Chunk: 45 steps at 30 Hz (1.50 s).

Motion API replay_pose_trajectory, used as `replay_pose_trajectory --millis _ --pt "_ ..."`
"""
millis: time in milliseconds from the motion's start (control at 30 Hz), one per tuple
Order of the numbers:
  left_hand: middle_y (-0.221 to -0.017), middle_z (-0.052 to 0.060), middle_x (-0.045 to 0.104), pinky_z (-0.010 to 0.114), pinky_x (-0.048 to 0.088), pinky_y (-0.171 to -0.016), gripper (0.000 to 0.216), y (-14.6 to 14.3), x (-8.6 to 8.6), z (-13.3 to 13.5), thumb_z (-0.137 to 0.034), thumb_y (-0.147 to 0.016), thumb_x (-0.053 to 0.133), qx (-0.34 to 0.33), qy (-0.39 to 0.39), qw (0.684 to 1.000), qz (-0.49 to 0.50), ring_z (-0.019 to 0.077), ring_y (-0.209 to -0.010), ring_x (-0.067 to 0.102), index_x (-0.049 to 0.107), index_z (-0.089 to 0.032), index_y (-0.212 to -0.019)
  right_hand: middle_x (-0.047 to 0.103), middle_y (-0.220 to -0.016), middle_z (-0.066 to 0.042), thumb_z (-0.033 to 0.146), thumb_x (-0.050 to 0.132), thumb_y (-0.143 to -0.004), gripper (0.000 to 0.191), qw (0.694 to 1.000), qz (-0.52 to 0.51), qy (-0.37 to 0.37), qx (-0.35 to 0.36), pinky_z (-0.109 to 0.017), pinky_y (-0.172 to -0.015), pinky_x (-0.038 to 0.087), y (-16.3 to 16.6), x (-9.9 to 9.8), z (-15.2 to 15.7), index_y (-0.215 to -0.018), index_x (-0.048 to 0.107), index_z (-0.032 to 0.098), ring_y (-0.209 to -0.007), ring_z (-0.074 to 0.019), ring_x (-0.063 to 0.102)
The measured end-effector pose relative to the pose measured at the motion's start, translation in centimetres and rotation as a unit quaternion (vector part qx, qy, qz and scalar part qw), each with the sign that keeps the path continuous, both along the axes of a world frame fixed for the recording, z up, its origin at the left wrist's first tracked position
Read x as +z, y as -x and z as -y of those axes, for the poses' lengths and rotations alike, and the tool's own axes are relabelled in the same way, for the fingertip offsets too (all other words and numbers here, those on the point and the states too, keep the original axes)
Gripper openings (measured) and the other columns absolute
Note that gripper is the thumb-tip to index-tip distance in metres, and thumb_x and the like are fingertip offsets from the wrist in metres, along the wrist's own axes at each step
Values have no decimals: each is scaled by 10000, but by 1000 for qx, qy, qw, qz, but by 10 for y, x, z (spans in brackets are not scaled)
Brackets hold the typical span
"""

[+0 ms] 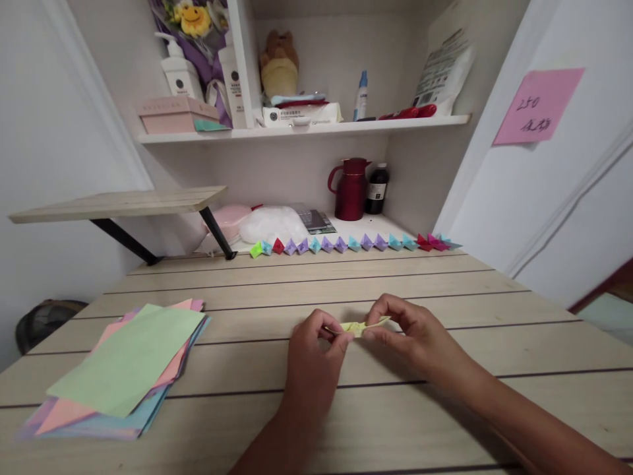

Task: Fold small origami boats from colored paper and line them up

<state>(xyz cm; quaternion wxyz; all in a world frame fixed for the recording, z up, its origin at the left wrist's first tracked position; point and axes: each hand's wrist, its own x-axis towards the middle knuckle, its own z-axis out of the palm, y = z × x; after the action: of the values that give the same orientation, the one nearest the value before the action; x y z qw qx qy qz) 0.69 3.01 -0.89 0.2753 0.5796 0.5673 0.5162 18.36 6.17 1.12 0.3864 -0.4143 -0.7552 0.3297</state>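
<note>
A small piece of folded yellow paper (354, 328) is held between my two hands, just above the wooden table. My left hand (316, 349) pinches its left end between thumb and fingers. At the other end, the thumb and forefinger of my right hand (408, 333) are closed on the paper, and a thin yellow tip sticks out past them. My fingertips hide part of the folds. Beyond my hands, a row of small folded paper pieces (340, 245) in purple, blue, red and green runs along the table's back edge.
A stack of coloured paper sheets (133, 356), green on top, lies at the left. Behind it stands a raised wooden shelf (119, 201) on black legs. A dark red jug (350, 191) and a dark bottle (378, 190) stand at the back, under a white shelf (356, 129).
</note>
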Motion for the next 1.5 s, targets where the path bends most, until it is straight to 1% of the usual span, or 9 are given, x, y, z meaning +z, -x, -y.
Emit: replay_pose_trajectory --millis 133,300,467,700,833,1000,1133,1267,1500 --pt "-742 -19 607 264 450 -692 97 -2 4 2 -198 -718 622 7 15 998 58 141 -699 579 546 -216 -776 606 -780 10 319 673 -800 170 999 -49 15 7 -261 -645 428 -2 -6 -4 -878 551 232 -732 -163 551" --pt "-1039 40 616 292 475 -788 584 1 1 0 -164 -628 723 -17 9 997 81 156 -831 601 532 -229 -1176 656 -776 10 349 669 -815 268 996 -66 47 33 -290 -686 445 -1 -6 0 -1009 520 241 -736 -174 587" --pt "-735 -9 663 276 451 -726 30 1 7 3 -225 -684 688 -73 23 997 31 166 -740 592 680 -221 -712 698 -840 -10 373 642 -831 239 997 -41 41 43 -321 -741 465 3 1 7 -1017 563 244 -811 -203 639" --pt "-533 -31 592 225 327 -525 169 1 11 5 -344 -695 700 -68 139 974 168 108 -520 476 717 -177 -714 595 -605 66 368 726 -759 420 971 -177 158 15 -258 -560 404 11 -4 8 -1120 546 250 -596 -147 569" --pt "-571 -14 632 235 363 -614 195 3 8 4 -345 -698 726 -83 144 961 219 117 -584 516 736 -166 -777 684 -684 26 374 752 -756 492 948 -245 202 12 -301 -710 450 13 -4 9 -1176 535 236 -704 -169 631" --pt "-632 -6 640 237 382 -727 225 7 6 3 -363 -733 731 -96 121 939 307 106 -659 526 684 -153 -665 722 -791 -42 481 573 -889 319 936 -273 223 21 -377 -859 462 17 0 14 -1043 602 204 -807 -200 663" --pt "-688 0 619 239 391 -713 206 11 8 2 -338 -774 711 -143 133 895 402 97 -653 487 672 -145 -713 701 -858 -70 521 409 -953 403 940 -250 213 90 -374 -833 489 23 -1 18 -954 636 188 -839 -208 647" --pt "-696 10 583 246 404 -733 224 10 11 4 -305 -821 666 -229 142 855 443 100 -669 491 663 -123 -689 675 -888 -54 470 379 -980 387 959 -197 143 143 -349 -850 482 25 2 22 -897 636 193 -841 -187 623" --pt "-665 23 583 255 388 -692 268 7 14 7 -303 -855 623 -268 173 849 421 115 -642 530 645 -116 -665 643 -842 -45 436 359 -995 375 965 -180 97 167 -309 -730 491 23 9 26 -904 611 173 -758 -160 594"
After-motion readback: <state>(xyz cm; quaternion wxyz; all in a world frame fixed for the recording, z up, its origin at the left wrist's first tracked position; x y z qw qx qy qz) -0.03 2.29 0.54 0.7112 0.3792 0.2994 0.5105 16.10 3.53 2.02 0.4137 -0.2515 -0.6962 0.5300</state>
